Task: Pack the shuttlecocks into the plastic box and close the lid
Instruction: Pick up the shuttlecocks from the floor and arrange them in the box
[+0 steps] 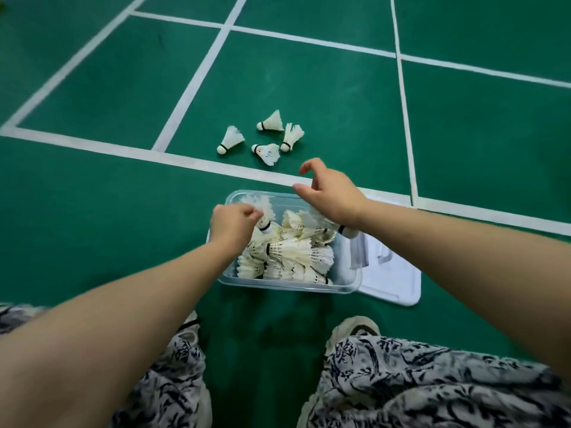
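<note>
A clear plastic box (349, 274) stands on the green court floor in front of my feet, holding a pile of white feather shuttlecocks (287, 251). My left hand (231, 225) pinches one shuttlecock (261, 213) over the box's far left corner, with its cork pointing down. Over the far right corner hovers my right hand (332, 194), fingers loosely curled and holding nothing. Under its wrist a shuttlecock (346, 230) lies at the box's right rim. Several more shuttlecocks (267, 152) lie on the floor beyond the box. The box's lid (392, 279) lies flat on the floor to the right, touching the box.
White court lines (191, 162) cross the green floor; one runs just behind the box. My two shoes (352, 330) and patterned trouser legs (432, 384) are at the bottom, close to the box's near side.
</note>
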{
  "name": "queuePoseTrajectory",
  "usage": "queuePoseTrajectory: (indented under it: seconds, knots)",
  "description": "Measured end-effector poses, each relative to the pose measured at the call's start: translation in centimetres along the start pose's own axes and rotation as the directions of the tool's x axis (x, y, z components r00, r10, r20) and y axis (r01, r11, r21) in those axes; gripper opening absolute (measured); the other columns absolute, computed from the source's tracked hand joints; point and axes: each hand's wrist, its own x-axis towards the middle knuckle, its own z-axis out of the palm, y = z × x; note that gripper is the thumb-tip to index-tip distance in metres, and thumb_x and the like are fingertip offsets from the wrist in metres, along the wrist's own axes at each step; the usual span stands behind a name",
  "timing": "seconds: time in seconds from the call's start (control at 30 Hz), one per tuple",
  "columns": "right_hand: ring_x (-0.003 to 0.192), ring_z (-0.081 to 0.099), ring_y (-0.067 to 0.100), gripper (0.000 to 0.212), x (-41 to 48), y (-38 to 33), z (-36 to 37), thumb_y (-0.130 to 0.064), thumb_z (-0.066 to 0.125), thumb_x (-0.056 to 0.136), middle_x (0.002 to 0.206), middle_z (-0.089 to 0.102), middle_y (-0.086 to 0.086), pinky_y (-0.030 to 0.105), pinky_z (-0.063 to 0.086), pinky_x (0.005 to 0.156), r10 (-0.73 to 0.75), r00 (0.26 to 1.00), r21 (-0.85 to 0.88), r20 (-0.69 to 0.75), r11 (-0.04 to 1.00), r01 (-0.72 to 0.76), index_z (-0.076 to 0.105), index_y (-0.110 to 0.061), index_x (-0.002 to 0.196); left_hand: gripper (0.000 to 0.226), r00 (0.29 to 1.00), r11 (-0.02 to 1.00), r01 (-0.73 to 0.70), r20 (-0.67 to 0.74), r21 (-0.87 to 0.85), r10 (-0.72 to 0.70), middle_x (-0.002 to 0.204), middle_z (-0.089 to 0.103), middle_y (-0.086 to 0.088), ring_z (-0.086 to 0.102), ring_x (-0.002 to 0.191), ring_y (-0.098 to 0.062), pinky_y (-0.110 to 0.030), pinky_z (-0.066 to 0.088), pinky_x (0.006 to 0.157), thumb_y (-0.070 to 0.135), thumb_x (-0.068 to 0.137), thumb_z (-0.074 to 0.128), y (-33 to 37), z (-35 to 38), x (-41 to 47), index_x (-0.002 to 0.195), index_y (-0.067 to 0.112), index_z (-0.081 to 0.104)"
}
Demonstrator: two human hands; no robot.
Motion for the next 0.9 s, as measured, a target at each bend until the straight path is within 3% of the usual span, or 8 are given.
queuePoseTrajectory:
  seconds: [0.07, 0.2, 0.33, 0.57, 0.67, 0.77, 0.9]
  knots:
    - [0.075, 0.057, 0.024, 0.040, 0.1, 0.7, 0.4, -0.040, 0.048, 0.093, 0.083, 0.062, 0.007, 0.034, 0.042, 0.067, 0.027, 0.999, -0.014, 0.030, 1.000, -0.027, 0.042, -0.017, 0.124, 0.028, 0.998, 0.995, 0.069, 0.004, -0.072, -0.069, 0.106, 0.072, -0.008, 0.061, 0.100, -0.025, -0.026, 0.040, 0.072, 0.033, 0.091, 0.055, 0.2, 0.9, -0.1, 0.102, 0.015, 0.073]
    - [0.071, 0.056, 0.024, 0.036, 0.5, 2.3, 1.2, -0.036, 0.050, 0.091, 0.077, 0.060, 0.007, 0.034, 0.041, 0.064, 0.078, 0.995, 0.021, 0.059, 0.997, -0.080, 0.043, -0.017, 0.121, 0.031, 0.989, 0.972, 0.149, 0.029, -0.183, -0.146, 0.115, 0.069, -0.005, 0.060, 0.106, -0.022, -0.023, 0.039, 0.077, 0.034, 0.093, 0.053, 0.3, 2.3, 0.3, 0.111, 0.014, 0.069]
    - [0.068, 0.052, 0.021, 0.037, 1.0, 3.6, 1.7, -0.036, 0.052, 0.089, 0.071, 0.055, 0.001, 0.033, 0.039, 0.063, 0.109, 0.992, 0.046, 0.070, 0.993, -0.113, 0.044, -0.018, 0.120, 0.033, 0.982, 0.946, 0.188, 0.076, -0.265, -0.174, 0.117, 0.068, -0.005, 0.058, 0.097, -0.014, -0.022, 0.039, 0.079, 0.033, 0.093, 0.054, 0.3, 3.8, 1.4, 0.115, 0.013, 0.067]
    - [0.068, 0.051, 0.020, 0.036, 1.9, 4.9, 2.1, -0.038, 0.050, 0.090, 0.069, 0.052, -0.002, 0.032, 0.036, 0.060, 0.115, 0.991, 0.068, 0.063, 0.991, -0.119, 0.045, -0.018, 0.120, 0.035, 0.960, 0.983, 0.175, 0.234, -0.062, -0.156, 0.113, 0.067, -0.011, 0.059, 0.101, -0.025, -0.028, 0.040, 0.078, 0.035, 0.096, 0.046, 0.7, 6.0, 2.6, 0.112, 0.011, 0.065]
    - [0.065, 0.050, 0.016, 0.035, 2.1, 5.1, 2.2, -0.039, 0.051, 0.090, 0.069, 0.053, -0.002, 0.029, 0.036, 0.057, 0.109, 0.993, 0.082, 0.052, 0.990, -0.113, 0.046, -0.018, 0.119, 0.049, 0.975, 0.986, 0.169, 0.142, 0.017, -0.169, 0.133, 0.047, -0.015, 0.050, 0.119, -0.031, -0.038, 0.040, 0.097, 0.046, 0.094, 0.043, 0.6, 6.3, 2.7, 0.128, 0.013, 0.050]
    - [0.067, 0.052, 0.019, 0.035, 2.2, 5.0, 2.0, -0.039, 0.051, 0.090, 0.073, 0.057, 0.003, 0.032, 0.037, 0.059, 0.104, 0.993, 0.105, 0.047, 0.989, -0.108, 0.047, -0.018, 0.117, 0.052, 0.998, 0.998, 0.064, -0.023, -0.022, -0.064, 0.135, 0.035, -0.014, 0.043, 0.121, -0.030, -0.039, 0.037, 0.099, 0.048, 0.094, 0.040, 1.4, 5.7, 2.1, 0.132, 0.014, 0.040]
    - [0.074, 0.053, 0.023, 0.035, 2.5, 4.4, 1.3, -0.041, 0.047, 0.093, 0.072, 0.056, 0.003, 0.032, 0.038, 0.067, 0.096, 0.995, 0.120, -0.017, 0.988, -0.093, 0.049, -0.015, 0.116, 0.057, 0.944, 0.937, -0.329, -0.079, -0.118, 0.321, 0.121, 0.050, -0.014, 0.048, 0.109, -0.026, -0.031, 0.036, 0.091, 0.048, 0.089, 0.032, 4.6, 4.8, -0.1, 0.127, 0.009, 0.051]
